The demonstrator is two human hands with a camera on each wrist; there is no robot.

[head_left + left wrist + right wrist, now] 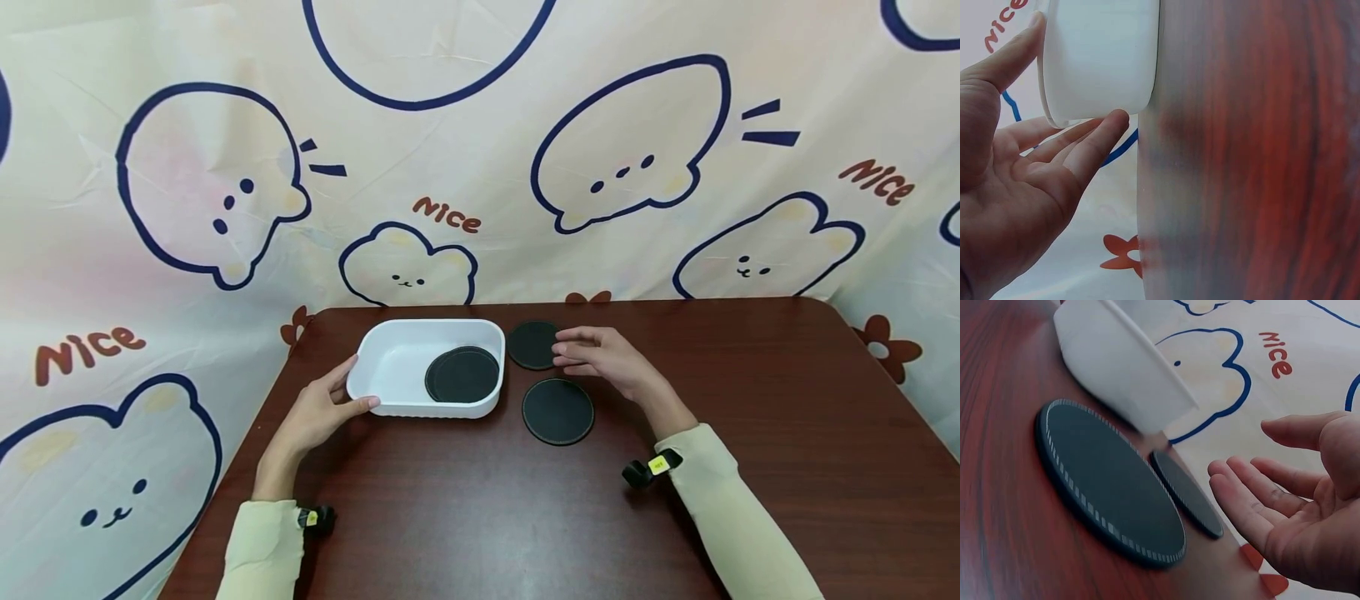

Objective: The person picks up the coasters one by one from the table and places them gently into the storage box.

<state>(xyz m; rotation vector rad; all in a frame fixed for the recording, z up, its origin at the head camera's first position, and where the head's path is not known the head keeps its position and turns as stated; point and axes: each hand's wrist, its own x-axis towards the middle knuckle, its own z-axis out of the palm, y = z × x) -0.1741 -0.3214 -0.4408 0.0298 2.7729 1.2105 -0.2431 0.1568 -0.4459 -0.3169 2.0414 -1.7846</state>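
Note:
My left hand [318,417] holds the left end of a white plastic basin [393,367], thumb at the front corner and fingers along the end wall. In the left wrist view that thumb meets the rim and the fingertips touch the wall. Round black coasters [461,375], apparently more than one overlapping, lie in the basin's right half. On the table two more sit to the right: a far coaster [531,346] and a near coaster [558,412]. My right hand [600,358] hovers by the far coaster's right edge, fingers loosely extended, holding nothing.
The dark brown wooden table [465,508] carries the basin near its far edge. Behind it hangs a pale cloth [510,167] printed with cartoon bears. A small black wrist device [651,469] is strapped at each sleeve cuff.

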